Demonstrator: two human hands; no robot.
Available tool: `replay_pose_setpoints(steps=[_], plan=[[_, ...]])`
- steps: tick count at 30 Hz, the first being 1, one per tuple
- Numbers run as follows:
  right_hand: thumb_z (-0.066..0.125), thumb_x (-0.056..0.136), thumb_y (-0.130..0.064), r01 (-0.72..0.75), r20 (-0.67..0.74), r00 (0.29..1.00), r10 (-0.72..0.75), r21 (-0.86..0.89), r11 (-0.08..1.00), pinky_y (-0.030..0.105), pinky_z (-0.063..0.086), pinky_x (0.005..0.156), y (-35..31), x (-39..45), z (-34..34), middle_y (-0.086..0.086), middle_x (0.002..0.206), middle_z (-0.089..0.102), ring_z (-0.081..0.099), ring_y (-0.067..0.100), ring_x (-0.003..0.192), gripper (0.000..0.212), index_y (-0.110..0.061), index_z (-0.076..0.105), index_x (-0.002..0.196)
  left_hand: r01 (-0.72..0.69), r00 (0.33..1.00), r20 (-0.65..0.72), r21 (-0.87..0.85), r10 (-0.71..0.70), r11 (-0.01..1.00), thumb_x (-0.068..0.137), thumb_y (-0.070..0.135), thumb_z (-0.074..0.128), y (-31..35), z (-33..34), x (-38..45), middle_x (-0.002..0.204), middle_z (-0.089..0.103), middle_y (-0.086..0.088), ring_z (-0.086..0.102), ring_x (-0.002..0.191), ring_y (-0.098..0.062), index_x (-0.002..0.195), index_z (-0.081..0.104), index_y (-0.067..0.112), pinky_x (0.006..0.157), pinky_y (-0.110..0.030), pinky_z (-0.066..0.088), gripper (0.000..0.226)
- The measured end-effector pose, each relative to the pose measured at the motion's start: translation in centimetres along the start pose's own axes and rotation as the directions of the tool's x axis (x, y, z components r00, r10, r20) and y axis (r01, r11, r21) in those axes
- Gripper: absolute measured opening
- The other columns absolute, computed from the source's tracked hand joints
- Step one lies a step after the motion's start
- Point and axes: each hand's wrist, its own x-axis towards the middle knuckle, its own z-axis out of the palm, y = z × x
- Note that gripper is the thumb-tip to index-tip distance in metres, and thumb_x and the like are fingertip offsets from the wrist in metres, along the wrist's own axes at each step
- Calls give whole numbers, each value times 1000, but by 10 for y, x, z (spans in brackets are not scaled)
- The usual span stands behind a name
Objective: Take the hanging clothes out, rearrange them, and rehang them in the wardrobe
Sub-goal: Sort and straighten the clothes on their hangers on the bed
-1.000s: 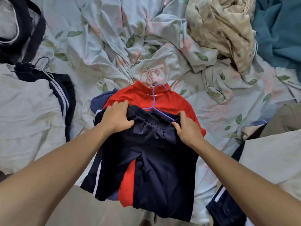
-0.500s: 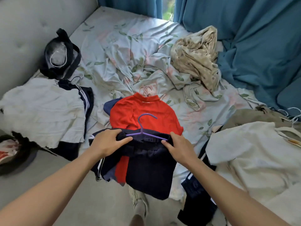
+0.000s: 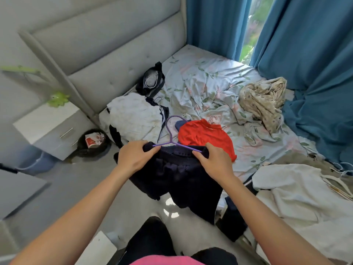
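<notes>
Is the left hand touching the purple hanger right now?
Touching: the head view shows the left hand gripping the dark shorts right at the purple hanger's left arm end.

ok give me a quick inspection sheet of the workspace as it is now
surface: bed with rumpled floral sheet.
job's things: dark shorts on purple hanger, lifted off the bed; red shirt lying on the sheet.
clutter: white garment, beige floral cloth, black bag, more white clothes at right.
hands: left hand and right hand each grip the shorts' waistband at the hanger ends.
cables: nothing seen.
surroundings: grey padded headboard, blue curtains, nightstand, bin on the floor.
</notes>
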Motion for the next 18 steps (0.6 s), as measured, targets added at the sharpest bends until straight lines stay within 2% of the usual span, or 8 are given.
replay_pose_setpoints(steps=[4,7,11,16,18], plan=[[59,93,-66,46,-61,997,-47,-21,999,39,41,52,-57,18,6,-5,65,55,58,29,64,49,-26,40,74,8,995,-99,1,-8,1000,88,81,45,-29,-36,14,67,59,6,58,67,-22,68,58,22,61,-38,36,63],[58,95,-66,48,-73,996,-51,-43,998,42,49,58,-103,45,22,-5,66,57,59,28,65,47,-24,46,77,12,990,-144,16,-9,1000,92,76,47,-63,-58,40,81,58,8,57,81,-21,81,63,28,70,-40,41,51],[55,97,-66,36,-66,997,-42,-93,995,42,46,58,-156,83,58,-4,66,57,58,28,66,49,-19,50,81,23,989,-147,-2,-23,1000,95,68,53,-124,-74,83,91,58,4,56,94,-23,94,70,25,81,-41,44,46],[55,97,-64,-30,-79,997,23,-88,996,44,48,62,-217,127,101,-2,66,58,59,30,68,50,-17,50,81,-22,996,-87,5,23,1000,95,72,48,-191,-95,144,85,59,6,57,91,-22,85,67,28,80,-41,45,49],[55,97,-64,-65,-80,995,58,-92,994,43,45,60,-235,143,116,-3,65,56,58,31,67,51,-18,48,79,-33,996,-85,-15,32,999,93,76,46,-213,-103,167,80,59,9,56,83,-21,76,59,32,78,-41,45,50]])
